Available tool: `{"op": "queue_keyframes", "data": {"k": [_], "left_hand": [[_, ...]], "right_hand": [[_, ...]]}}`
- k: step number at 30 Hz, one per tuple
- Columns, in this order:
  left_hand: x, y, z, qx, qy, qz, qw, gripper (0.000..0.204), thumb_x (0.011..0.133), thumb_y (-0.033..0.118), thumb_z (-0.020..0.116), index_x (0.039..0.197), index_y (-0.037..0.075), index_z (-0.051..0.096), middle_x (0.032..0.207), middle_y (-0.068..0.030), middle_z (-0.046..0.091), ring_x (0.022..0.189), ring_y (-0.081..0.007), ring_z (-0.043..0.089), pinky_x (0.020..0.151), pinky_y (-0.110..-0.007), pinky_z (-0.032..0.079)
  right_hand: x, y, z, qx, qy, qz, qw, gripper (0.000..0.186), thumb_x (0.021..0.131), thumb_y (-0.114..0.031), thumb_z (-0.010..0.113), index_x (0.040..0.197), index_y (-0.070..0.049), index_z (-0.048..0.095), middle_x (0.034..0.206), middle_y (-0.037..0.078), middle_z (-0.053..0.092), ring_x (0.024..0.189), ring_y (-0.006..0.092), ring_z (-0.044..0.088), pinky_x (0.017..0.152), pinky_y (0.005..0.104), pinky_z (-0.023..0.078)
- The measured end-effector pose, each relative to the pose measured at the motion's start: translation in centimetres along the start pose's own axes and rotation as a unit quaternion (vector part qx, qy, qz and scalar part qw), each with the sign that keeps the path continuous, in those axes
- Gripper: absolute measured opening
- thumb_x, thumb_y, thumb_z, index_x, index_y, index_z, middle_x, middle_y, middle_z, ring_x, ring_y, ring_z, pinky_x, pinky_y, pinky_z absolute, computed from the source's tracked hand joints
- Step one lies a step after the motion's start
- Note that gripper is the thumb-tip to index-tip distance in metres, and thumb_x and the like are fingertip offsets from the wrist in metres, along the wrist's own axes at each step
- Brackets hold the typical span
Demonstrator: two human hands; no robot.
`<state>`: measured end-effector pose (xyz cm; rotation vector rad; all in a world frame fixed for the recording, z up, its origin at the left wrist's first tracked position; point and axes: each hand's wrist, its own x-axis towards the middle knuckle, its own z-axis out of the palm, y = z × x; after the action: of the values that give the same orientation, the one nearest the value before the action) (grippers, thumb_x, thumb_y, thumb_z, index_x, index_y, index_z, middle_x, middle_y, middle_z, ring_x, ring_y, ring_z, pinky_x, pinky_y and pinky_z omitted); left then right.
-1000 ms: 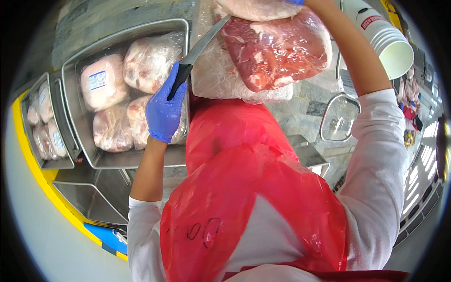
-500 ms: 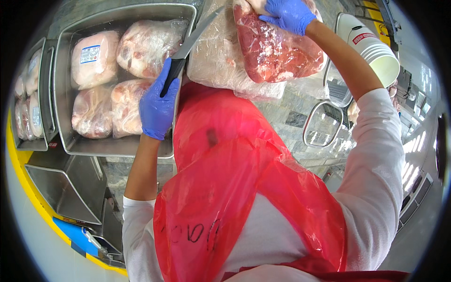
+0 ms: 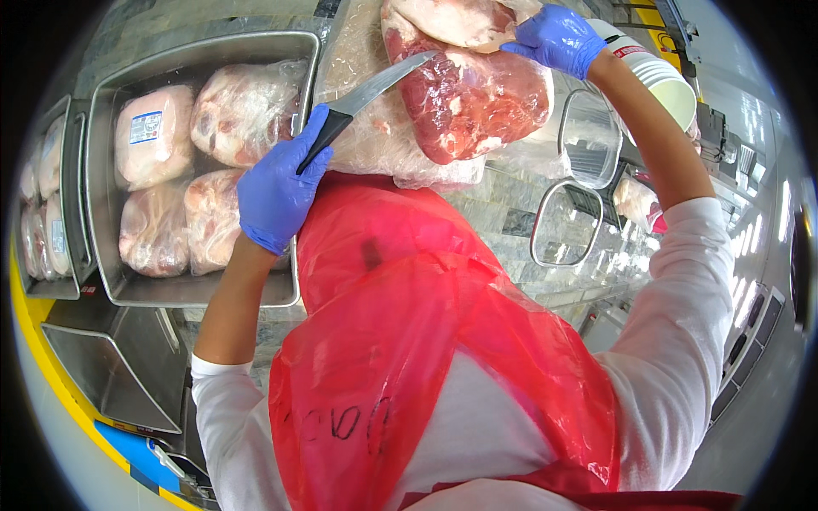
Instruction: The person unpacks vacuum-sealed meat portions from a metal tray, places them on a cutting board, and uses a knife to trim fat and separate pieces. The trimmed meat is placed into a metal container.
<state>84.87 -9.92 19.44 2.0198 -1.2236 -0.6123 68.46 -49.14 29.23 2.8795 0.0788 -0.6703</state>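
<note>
My left hand (image 3: 279,192), in a blue glove, grips a knife (image 3: 379,85) by its black handle. The blade points up and to the right, its tip at the red face of a large raw cut of meat (image 3: 477,106). Over the far part of that cut lies a pale flap of fat or skin (image 3: 460,21). My gloved right hand (image 3: 558,41) is closed at the flap's right edge, fingertips pinching it. Beneath the meat spreads clear plastic wrap (image 3: 362,145).
To the left stands a metal tub (image 3: 204,300) with several plastic-wrapped meat pieces (image 3: 153,136). Another tub (image 3: 81,255) lies beyond it. White stacked buckets (image 3: 669,98) and metal-rimmed frames (image 3: 534,223) are at right. An angular metal bin (image 3: 119,366) sits lower left.
The knife has swung right, bringing its tip from beside the meat onto it. My right hand has shifted right, and more of the pale flap shows. The whole view has also shifted slightly.
</note>
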Motion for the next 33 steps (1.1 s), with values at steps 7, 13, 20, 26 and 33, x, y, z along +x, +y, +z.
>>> {"op": "queue_keyframes", "data": {"k": [7,13,20,26,33], "left_hand": [[3.4,4.5,-0.7,0.079,-0.052,-0.016,0.995,0.047,0.093,0.031,0.061,0.139,0.024,0.052,0.094,-0.0171,0.067,0.082,-0.0349,0.065,0.072,-0.041,0.051],[4.9,7.6,0.6,0.09,-0.051,-0.063,0.993,0.047,0.093,0.03,0.06,0.14,0.024,0.051,0.097,-0.0197,0.067,0.087,-0.0369,0.064,0.077,-0.042,0.051],[4.0,4.4,3.7,0.138,0.0,-0.009,0.99,0.053,0.092,0.033,0.063,0.142,0.031,0.047,0.076,-0.0138,0.063,0.066,-0.0313,0.063,0.061,-0.041,0.051],[6.5,5.7,1.5,0.152,-0.022,0.054,0.987,0.051,0.088,0.029,0.068,0.137,0.03,0.055,0.065,-0.0101,0.058,0.054,-0.0269,0.059,0.055,-0.038,0.049],[7.4,9.2,-2.4,0.128,-0.049,0.023,0.99,0.05,0.081,0.015,0.076,0.129,0.02,0.063,0.065,-0.0103,0.056,0.053,-0.0176,0.05,0.057,-0.032,0.047]], "right_hand": [[-2.1,2.0,1.8,-0.05,0.004,0.031,0.998,0.044,0.092,-0.044,0.055,0.07,-0.007,0.065,0.07,0.015,0.065,0.067,0.0335,0.063,0.069,0.0424,0.049],[-5.0,1.4,8.7,0.031,0.152,0.046,0.987,0.053,0.091,-0.049,0.056,0.058,-0.008,0.053,0.061,0.015,0.056,0.061,0.037,0.056,0.062,0.0442,0.045],[-6.3,0.0,6.7,0.024,0.185,0.024,0.982,0.053,0.09,-0.047,0.059,0.052,-0.01,0.054,0.053,0.012,0.052,0.052,0.0325,0.051,0.056,0.0414,0.041],[-6.4,1.0,2.1,0.002,0.176,-0.007,0.984,0.055,0.091,-0.046,0.056,0.05,-0.01,0.052,0.051,0.013,0.051,0.048,0.0302,0.051,0.052,0.0384,0.041],[-5.2,5.5,7.1,0.097,0.124,0.187,0.97,0.044,0.087,-0.042,0.056,0.058,-0.01,0.06,0.063,0.017,0.06,0.057,0.0371,0.059,0.055,0.0469,0.047]]}}
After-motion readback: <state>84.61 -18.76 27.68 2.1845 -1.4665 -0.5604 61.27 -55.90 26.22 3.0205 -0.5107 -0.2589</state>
